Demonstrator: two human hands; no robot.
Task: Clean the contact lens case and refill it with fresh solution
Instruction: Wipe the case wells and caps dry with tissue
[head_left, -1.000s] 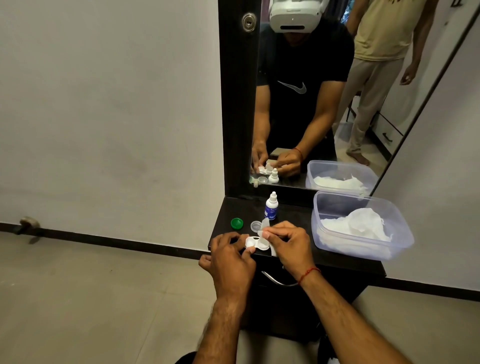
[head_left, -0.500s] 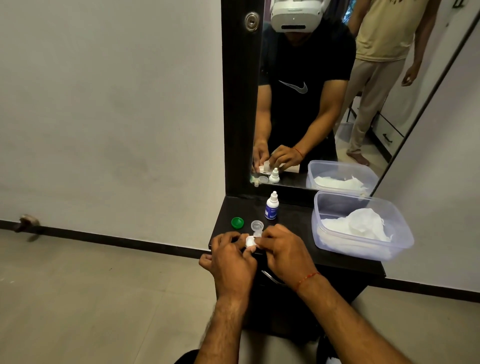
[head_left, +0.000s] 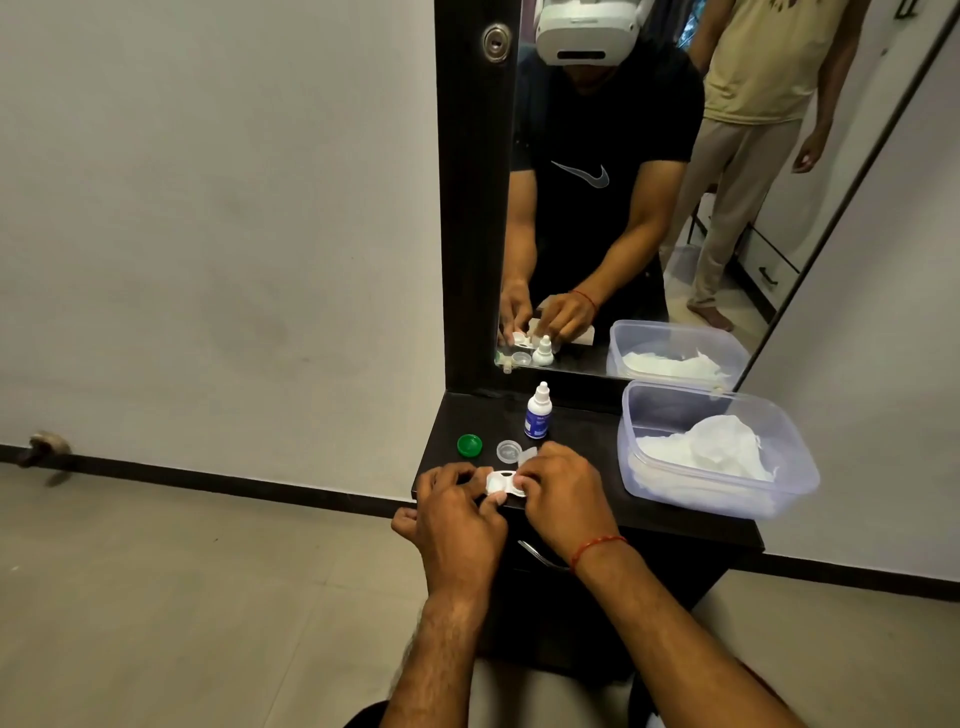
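Note:
A white contact lens case (head_left: 500, 482) sits between my two hands just above the front edge of the dark dresser top (head_left: 582, 499). My left hand (head_left: 457, 519) pinches its left end. My right hand (head_left: 563, 499) covers its right end, with a bit of white tissue (head_left: 530, 455) showing behind the fingers. Beyond my hands lie a green cap (head_left: 469, 445) and a clear cap (head_left: 508, 450). The small white solution bottle (head_left: 538, 415) with a blue label stands upright behind them, capless.
A clear plastic tub (head_left: 727, 499) holding white tissues fills the right of the dresser top. A mirror (head_left: 649, 208) rises behind, reflecting me and a second person standing behind. A drawer handle (head_left: 540, 556) sits below my right wrist. Tiled floor lies to the left.
My right hand has shifted over the case and its fingers have worked on it; more of the white case shows now than half a second ago. The bottle and caps have not moved.

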